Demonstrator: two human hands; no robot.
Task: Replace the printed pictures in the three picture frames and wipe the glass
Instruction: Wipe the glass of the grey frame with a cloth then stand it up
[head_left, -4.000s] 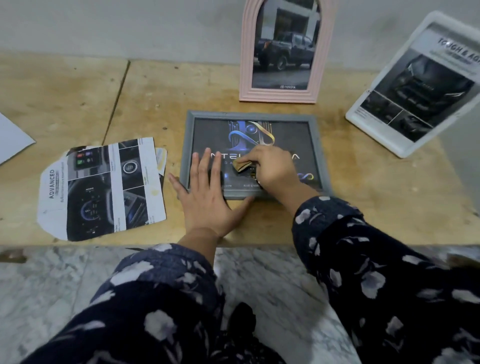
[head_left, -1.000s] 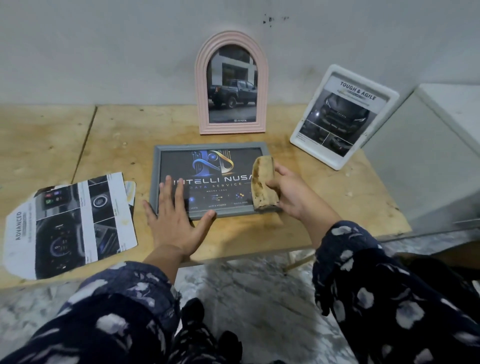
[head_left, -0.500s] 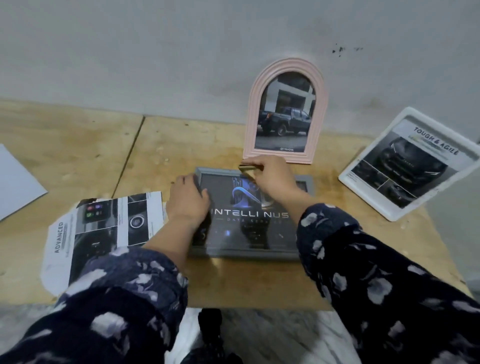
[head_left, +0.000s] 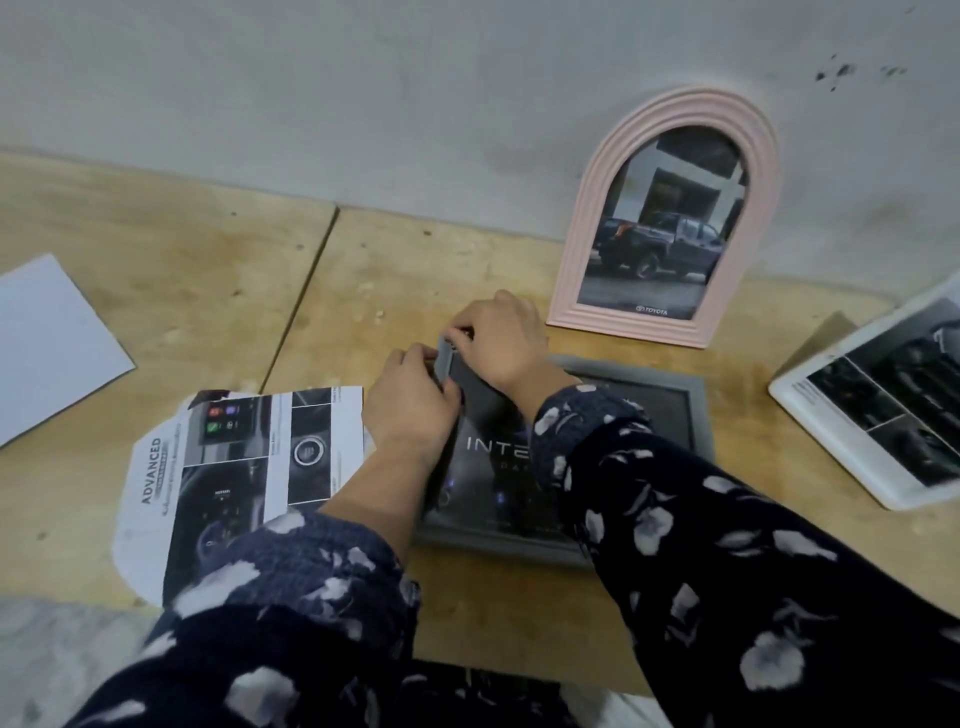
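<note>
We see the grey frame (head_left: 691, 410) lying flat on the table (head_left: 208, 291), long axis left to right, with our left hand (head_left: 410, 405) and right hand (head_left: 498, 343) apparently both pinching its far-left corner, the left slightly nearer.

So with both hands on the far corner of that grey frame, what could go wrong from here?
Both hands, left hand and right hand, pinch one corner of the grey frame; lifting there could twist it, and it might slip from the grip. The pink arched frame stands close behind and could get knocked over. Fingers near the glass may smudge it again.
</note>
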